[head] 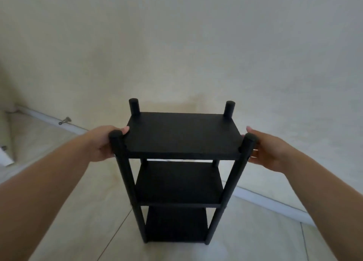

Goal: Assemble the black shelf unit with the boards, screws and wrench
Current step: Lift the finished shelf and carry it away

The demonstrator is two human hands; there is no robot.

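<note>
Fingers: left hand grips the near-left post; right hand rests loosely spread beside the near-right post.
Shelf unit: upright on the floor, near the wall.
Boards: three, stacked.
Posts: four.

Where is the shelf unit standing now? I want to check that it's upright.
In the head view the black shelf unit stands upright on the tiled floor, centre frame, near the wall, between the left hand and right hand.
</note>
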